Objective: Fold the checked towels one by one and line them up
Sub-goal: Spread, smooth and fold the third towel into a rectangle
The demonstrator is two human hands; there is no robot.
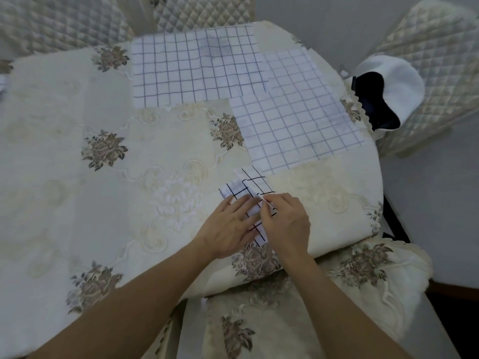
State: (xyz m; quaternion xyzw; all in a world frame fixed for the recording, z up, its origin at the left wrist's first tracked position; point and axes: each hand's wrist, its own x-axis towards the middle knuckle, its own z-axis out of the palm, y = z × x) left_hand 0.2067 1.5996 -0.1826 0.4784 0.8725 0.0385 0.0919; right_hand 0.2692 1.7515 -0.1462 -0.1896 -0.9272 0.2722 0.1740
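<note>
1. Tabletop under a cream tablecloth (77,112) with floral motifs; it fills most of the view. Three quilted chair covers (425,47) stand around the far and right sides.
2. Checked towels, count three: two spread flat, one folded small.
3. Far towel (191,68): white, thin blue-grey grid, lying open at the far edge of the tabletop, about centre.
4. Right towel (298,120): same faint grid, open, angled along the right edge. It overlaps the far towel at one corner.
5. White-and-dark cloth (396,81), count one, on the right-hand chair, off the tabletop.
6. Folded towel (255,182): white with bolder black lines, doubled into a narrow strip. It lies near the near edge, right of centre, just short of the right towel's near corner. Its layers sit unevenly at the far end.
7. Left hand (228,226): fingers straight and together, pressing flat on the left part of the folded towel, which runs under its fingertips.
8. Right hand (285,221): thumb and fingertips (264,200) pinching an edge of the folded towel's upper layer. The strip shows between the two hands.
</note>
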